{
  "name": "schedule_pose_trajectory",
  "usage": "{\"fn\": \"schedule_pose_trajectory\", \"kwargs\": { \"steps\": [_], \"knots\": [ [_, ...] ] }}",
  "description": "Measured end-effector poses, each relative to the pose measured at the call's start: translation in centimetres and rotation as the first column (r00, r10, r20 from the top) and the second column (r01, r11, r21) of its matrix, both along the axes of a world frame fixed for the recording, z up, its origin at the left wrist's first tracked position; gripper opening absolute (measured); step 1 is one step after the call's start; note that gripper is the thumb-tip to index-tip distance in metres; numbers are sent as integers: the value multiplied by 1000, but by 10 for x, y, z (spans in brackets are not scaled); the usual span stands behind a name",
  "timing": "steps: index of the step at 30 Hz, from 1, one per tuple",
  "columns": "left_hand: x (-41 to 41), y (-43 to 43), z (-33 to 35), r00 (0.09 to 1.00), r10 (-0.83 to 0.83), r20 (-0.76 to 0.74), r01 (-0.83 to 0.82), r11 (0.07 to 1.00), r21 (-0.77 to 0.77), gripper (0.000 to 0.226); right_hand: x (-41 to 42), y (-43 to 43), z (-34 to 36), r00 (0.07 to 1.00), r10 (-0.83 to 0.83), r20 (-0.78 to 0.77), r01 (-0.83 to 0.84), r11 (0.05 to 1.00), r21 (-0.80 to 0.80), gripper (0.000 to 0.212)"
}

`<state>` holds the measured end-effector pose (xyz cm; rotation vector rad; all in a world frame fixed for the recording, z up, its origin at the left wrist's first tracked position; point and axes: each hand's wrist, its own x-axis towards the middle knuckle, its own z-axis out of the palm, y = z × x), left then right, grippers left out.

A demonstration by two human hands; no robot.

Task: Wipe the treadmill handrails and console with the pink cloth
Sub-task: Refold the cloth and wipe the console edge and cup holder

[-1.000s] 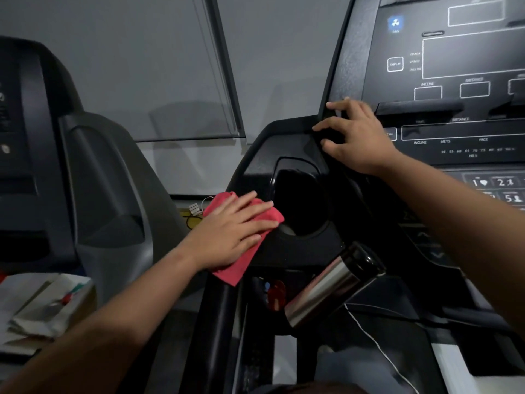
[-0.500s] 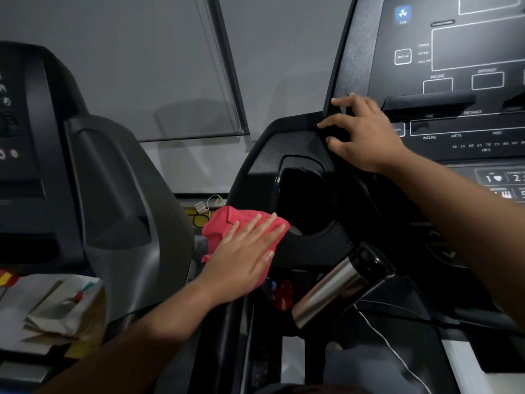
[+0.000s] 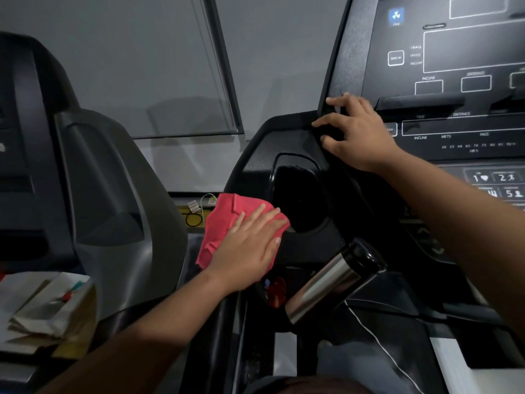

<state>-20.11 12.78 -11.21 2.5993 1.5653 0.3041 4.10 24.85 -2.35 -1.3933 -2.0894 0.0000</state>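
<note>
Cloth (image 3: 220, 223), pink, lies on the console's (image 3: 468, 132) black left shoulder beside the cup holder (image 3: 298, 200), pressed flat under the left hand (image 3: 250, 245), fingers straight and together. Right hand (image 3: 358, 132) rests on the console's left edge, fingers spread and bent. A steel flask (image 3: 326, 282) leans below.

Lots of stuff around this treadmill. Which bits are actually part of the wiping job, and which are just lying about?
Part of the job:
pink cloth, pressed flat under the left hand
console, its edge under the right hand

Just lying about:
steel flask
stack of papers
neighbouring machine
</note>
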Motion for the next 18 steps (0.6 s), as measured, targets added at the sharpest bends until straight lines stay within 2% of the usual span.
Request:
{"fn": "schedule_pose_trajectory", "kwargs": {
  "steps": [4, 9, 13, 14, 18],
  "knots": [
    [-3, -20, -9, 999, 37, -9, -37, 997, 63, 57, 0, 1, -1, 1000, 11, -6, -11, 1000, 9, 33],
    [7, 3, 0, 1000, 3, -2, -3, 1000, 28, 61, 0, 2, -2, 1000, 0, 3, 0, 1000, 14, 33],
    [21, 24, 5, 997, 43, -57, -43, 999, -1, 51, 0, 2, -1, 1000, -5, -3, 5, 1000, 17, 33],
    [24, 24, 4, 998, 56, -43, -55, 998, 3, 48, 0, 2, -2, 1000, -7, -4, 7, 1000, 21, 33],
    [29, 2, -4, 987, 145, 65, -150, 985, 80, 63, -1, 1, -1, 1000, -2, 8, 2, 1000, 12, 33]
  ]
}}
